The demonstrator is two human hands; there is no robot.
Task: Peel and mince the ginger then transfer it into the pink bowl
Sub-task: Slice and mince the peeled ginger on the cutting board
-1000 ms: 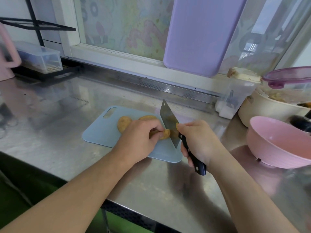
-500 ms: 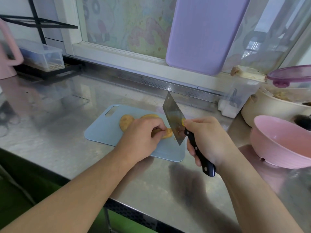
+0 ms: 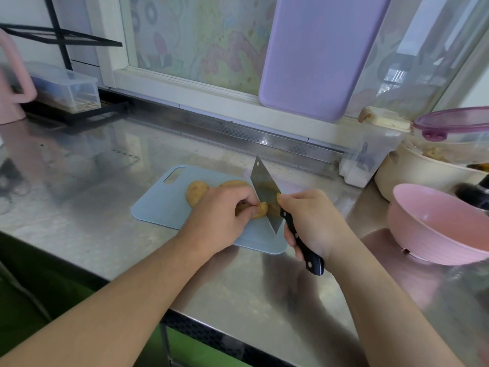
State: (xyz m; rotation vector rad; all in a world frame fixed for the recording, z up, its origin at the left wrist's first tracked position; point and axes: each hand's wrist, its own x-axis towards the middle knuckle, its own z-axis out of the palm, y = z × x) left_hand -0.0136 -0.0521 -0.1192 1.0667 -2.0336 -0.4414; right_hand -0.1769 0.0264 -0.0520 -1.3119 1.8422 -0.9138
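Observation:
A knobbly piece of ginger [image 3: 196, 193] lies on the light blue cutting board [image 3: 158, 205] in the middle of the steel counter. My left hand [image 3: 219, 215] holds the ginger's right end against the board, fingers curled over it. My right hand [image 3: 309, 221] grips the black handle of a cleaver [image 3: 264, 197], whose blade stands against the ginger's tip, right next to my left fingers. The pink bowl [image 3: 434, 229] sits to the right on the counter.
A cream pot [image 3: 412, 173] with a purple-rimmed lid and a clear plastic container [image 3: 370, 154] stand behind the pink bowl. A lilac board [image 3: 317, 54] leans on the window. A clear lidded box [image 3: 66, 88] and a pink object [image 3: 10, 83] sit at far left.
The cleaver lifted slightly off the ginger half a second ago and now sits lower against its tip again. My left hand stays on the ginger.

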